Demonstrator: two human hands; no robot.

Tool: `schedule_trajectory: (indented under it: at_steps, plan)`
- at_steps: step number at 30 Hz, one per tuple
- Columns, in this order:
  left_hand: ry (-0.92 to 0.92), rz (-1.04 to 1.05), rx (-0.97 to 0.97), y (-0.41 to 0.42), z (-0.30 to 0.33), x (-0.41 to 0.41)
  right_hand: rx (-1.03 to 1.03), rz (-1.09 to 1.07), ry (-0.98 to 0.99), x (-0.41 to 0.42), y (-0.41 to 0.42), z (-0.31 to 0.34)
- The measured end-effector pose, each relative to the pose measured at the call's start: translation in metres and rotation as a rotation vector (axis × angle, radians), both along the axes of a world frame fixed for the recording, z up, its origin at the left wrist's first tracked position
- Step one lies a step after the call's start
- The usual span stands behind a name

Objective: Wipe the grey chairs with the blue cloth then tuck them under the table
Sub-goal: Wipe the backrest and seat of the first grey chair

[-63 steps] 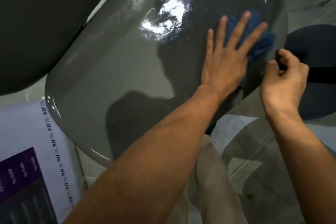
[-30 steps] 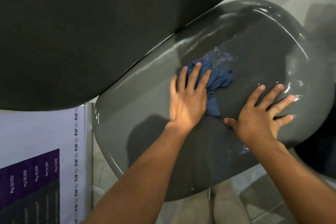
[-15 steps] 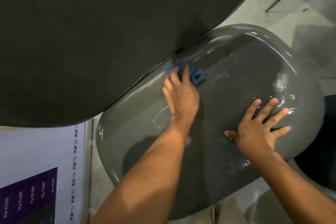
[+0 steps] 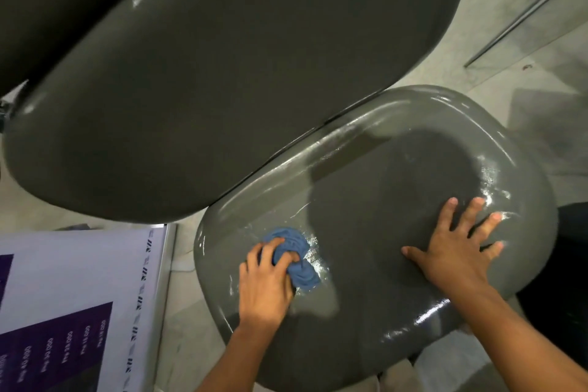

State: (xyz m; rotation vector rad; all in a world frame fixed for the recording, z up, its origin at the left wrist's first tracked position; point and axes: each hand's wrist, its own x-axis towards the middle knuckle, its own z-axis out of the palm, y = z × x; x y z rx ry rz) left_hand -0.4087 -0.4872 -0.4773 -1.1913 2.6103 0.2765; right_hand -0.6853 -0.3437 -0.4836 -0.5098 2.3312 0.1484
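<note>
- Grey chair (image 4: 397,216) fills the middle and right of the view; its glossy seat shows wet streaks, and its backrest (image 4: 222,73) rises at upper left.
- Blue cloth (image 4: 294,256) lies bunched on the seat's left part, near the rim.
- Left hand (image 4: 265,280) has its grip curled round the cloth, fingers bent over it, pressing it to the seat.
- Right hand (image 4: 455,251) lies flat on the seat's right side, grip wide open, fingers spread, holding nothing.
- White and purple banner (image 4: 73,312) at lower left carries rows of white print, seemingly prices; too blurred to read surely.
</note>
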Motion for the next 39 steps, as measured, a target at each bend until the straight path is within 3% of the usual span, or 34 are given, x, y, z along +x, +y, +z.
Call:
schedule_trajectory:
  at_steps: [4,7,12,19,26,32,39]
  plan:
    - [-0.074,0.167,0.047,0.008,0.019,0.003,-0.050,0.092,-0.040,0.024,0.023,0.006]
    - [-0.048,0.325,0.211,0.019,0.035,-0.003,-0.112,0.060,-0.139,0.055,0.041,0.017]
    - [0.131,0.305,0.349,0.051,0.077,-0.004,-0.443,-0.263,-0.407,0.099,0.058,0.056]
    - [0.428,0.299,0.316,0.095,0.156,-0.008,-0.593,-0.629,-0.907,0.115,0.048,0.149]
    - [0.479,0.341,0.393,0.138,0.232,-0.032,-0.644,-0.809,-1.085,0.105,0.072,0.238]
    - [0.531,0.358,0.553,0.164,0.287,-0.058,-0.793,-0.672,-1.022,0.097,0.097,0.293]
    - [0.467,0.304,0.665,0.160,0.332,-0.078,-0.906,-0.477,-1.033,0.074,0.129,0.340]
